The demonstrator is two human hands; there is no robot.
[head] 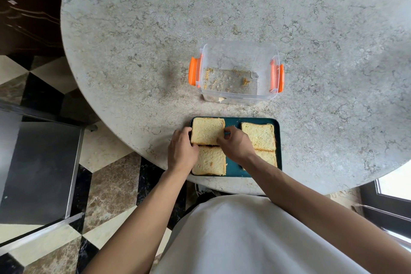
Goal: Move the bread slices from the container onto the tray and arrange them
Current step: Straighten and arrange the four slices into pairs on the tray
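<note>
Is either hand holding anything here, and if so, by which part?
Both hands grip the far-left bread slice on the tray: left hand at its left edge, right hand fingers at its right edge.

Both hands (209, 147) pinch one bread slice (208, 130) — on the teal tray (233, 170).

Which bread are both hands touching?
The far left slice. The left hand is at its left edge and the right hand at its right edge. The other three slices lie untouched.
</note>
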